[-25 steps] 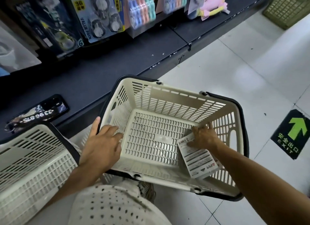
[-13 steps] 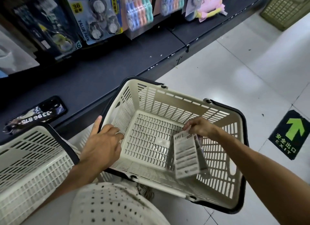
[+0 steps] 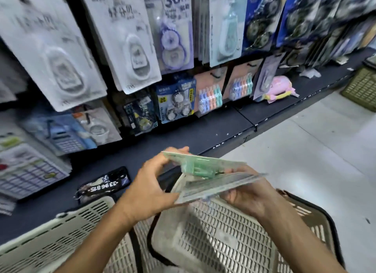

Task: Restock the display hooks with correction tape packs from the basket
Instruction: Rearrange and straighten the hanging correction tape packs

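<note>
Held item: correction tape packs [image 3: 205, 177], two blister cards fanned apart, above our basket [image 3: 213, 238]. Our left hand [image 3: 146, 189] pinches the upper card's far corner, fingers curled; our right hand [image 3: 248, 195] grips them from beneath, thumb hidden. Beyond the hands: hanging packs [image 3: 130, 48], blurred. Left of the left hand: phone [image 3: 103, 186] on shelf [image 3: 183, 136].

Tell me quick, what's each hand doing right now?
Left hand: closed, grip on the left end of the green correction tape packs.
Right hand: closed, grip on the same packs from beneath, at their right end.
</note>
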